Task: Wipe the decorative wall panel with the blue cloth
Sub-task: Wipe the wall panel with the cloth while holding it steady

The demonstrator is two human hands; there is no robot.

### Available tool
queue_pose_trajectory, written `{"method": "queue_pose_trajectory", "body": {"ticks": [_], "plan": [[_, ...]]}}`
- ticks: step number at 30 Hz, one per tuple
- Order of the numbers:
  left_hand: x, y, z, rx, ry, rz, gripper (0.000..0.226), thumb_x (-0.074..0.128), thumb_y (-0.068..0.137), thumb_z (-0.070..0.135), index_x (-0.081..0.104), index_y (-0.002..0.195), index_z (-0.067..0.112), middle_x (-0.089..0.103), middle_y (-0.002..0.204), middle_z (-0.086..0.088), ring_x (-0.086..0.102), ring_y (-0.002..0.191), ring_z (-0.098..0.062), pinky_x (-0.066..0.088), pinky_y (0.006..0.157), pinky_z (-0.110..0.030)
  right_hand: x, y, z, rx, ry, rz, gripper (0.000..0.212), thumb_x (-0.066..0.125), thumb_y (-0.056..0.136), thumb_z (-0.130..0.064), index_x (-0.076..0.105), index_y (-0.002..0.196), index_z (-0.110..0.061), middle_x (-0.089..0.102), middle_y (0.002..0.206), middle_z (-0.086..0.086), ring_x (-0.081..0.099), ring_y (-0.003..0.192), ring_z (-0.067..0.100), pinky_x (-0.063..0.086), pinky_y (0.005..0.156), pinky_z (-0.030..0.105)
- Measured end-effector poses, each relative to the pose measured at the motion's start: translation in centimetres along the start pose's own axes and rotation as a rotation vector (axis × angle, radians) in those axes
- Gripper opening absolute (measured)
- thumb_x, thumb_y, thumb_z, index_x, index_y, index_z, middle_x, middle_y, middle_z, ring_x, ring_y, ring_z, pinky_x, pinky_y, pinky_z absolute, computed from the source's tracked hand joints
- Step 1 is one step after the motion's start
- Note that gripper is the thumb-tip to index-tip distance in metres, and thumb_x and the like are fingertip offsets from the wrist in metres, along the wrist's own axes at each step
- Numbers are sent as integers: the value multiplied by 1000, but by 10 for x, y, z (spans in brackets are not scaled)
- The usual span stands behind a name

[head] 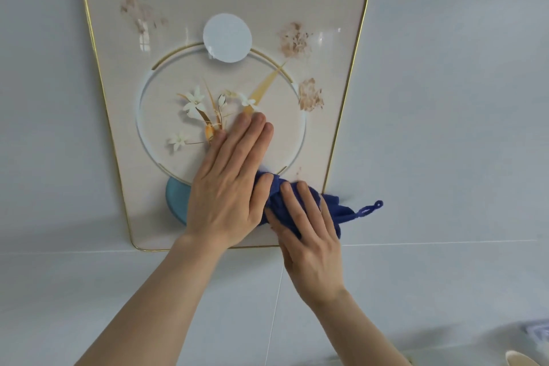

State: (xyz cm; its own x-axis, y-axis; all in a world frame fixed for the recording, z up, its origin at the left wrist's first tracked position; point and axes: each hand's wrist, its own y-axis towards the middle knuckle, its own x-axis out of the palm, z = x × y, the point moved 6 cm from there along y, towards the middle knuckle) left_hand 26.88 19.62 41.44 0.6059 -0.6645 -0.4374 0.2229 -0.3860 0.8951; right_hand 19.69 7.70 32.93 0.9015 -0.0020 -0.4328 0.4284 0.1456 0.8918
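Note:
The decorative wall panel (184, 3) is cream with a thin gold rim, a printed ring with white flowers, a pale disc near its top and brown smudge-like marks. My left hand (231, 178) lies flat on the panel's lower middle, fingers together, holding nothing. My right hand (309, 235) presses the crumpled blue cloth (282, 196) against the panel's lower right corner, fingers spread over it. The cloth's hanging loop (371, 209) sticks out to the right past the panel's edge. Part of the cloth is hidden under both hands.
Pale grey wall tiles (445, 128) surround the panel, with grout lines below it. A beige rounded object (523, 359) shows at the bottom right corner, and a blurred bluish-white thing (539, 333) sits just above it.

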Motion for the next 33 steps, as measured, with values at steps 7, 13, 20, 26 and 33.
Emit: {"method": "queue_pose_trajectory", "body": {"ticks": [7, 13, 20, 26, 33], "plan": [[9, -1, -3, 18, 79, 65, 61, 38, 105, 29, 23, 162, 11, 16, 171, -2, 12, 160, -18, 9, 131, -40, -33, 34, 32, 25, -72, 142, 38, 58, 96, 12, 79, 118, -12, 63, 143, 16, 53, 139, 42, 47, 107, 59], [11, -2, -3, -4, 79, 92, 60, 35, 106, 29, 24, 162, 11, 15, 170, -2, 10, 160, -16, 7, 131, -39, -43, 76, 33, 97, -67, 357, 34, 60, 94, 15, 81, 109, -6, 68, 136, 18, 64, 121, 42, 52, 97, 52], [8, 1, -1, 0, 16, 96, 59, 23, 107, 33, 27, 161, 9, 24, 170, -6, 18, 159, -22, 12, 131, -43, -25, 44, 24, 59, -22, 284, 37, 63, 88, 19, 81, 108, -6, 70, 133, 17, 68, 114, 43, 56, 91, 52], [0, 1, 5, -32, -12, 70, 58, 31, 107, 31, 28, 160, 8, 24, 170, -7, 18, 159, -24, 11, 131, -44, -13, -18, 17, -10, -34, 67, 56, 39, 84, 18, 80, 109, -11, 71, 134, 9, 60, 121, 32, 55, 92, 42], [-15, 1, 5, -33, -27, -63, 58, 32, 108, 33, 25, 161, 10, 21, 172, -6, 13, 160, -20, 20, 129, -48, -9, -88, 23, 329, 31, -447, 43, 63, 68, 2, 77, 90, -32, 73, 120, -14, 66, 89, 20, 56, 61, 28]]}}
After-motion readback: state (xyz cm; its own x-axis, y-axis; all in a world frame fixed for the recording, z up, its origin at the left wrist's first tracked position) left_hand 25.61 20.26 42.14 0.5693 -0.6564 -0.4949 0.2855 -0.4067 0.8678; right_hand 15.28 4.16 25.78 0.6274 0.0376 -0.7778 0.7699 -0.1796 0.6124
